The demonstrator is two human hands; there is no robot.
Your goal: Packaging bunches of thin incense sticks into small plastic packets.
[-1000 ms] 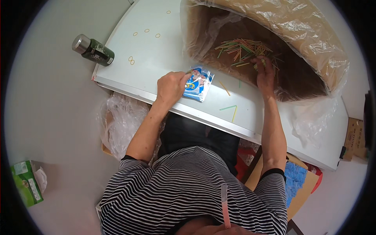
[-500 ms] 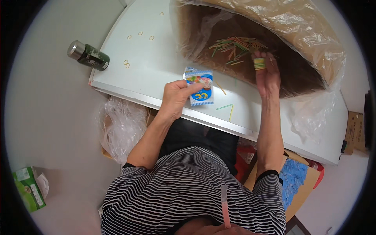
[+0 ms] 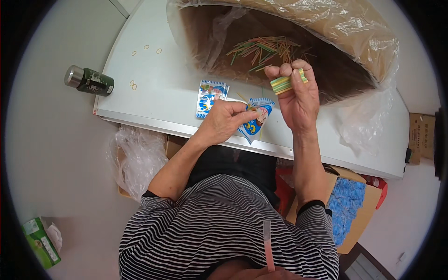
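My right hand (image 3: 295, 95) is raised over the white table (image 3: 154, 88) and grips a bundle of thin coloured sticks (image 3: 284, 83), seen end-on. My left hand (image 3: 224, 120) pinches the top of a small blue printed packet (image 3: 256, 122), lifted off the table edge. A second blue packet (image 3: 211, 97) lies flat just left of it. Behind the hands a big cardboard box lined with clear plastic (image 3: 326, 56) holds a loose heap of coloured sticks (image 3: 263, 49).
A dark green metal bottle (image 3: 89, 80) lies at the table's left corner, with a few rubber bands (image 3: 145, 47) nearby. Crumpled plastic (image 3: 135, 158) and cardboard boxes (image 3: 359, 210) sit under the table. A green tissue pack (image 3: 41, 235) is on the floor.
My right hand came out of the box with a bundle of sticks and rose toward me. My left hand lifted one packet off the table; another stays lying there.
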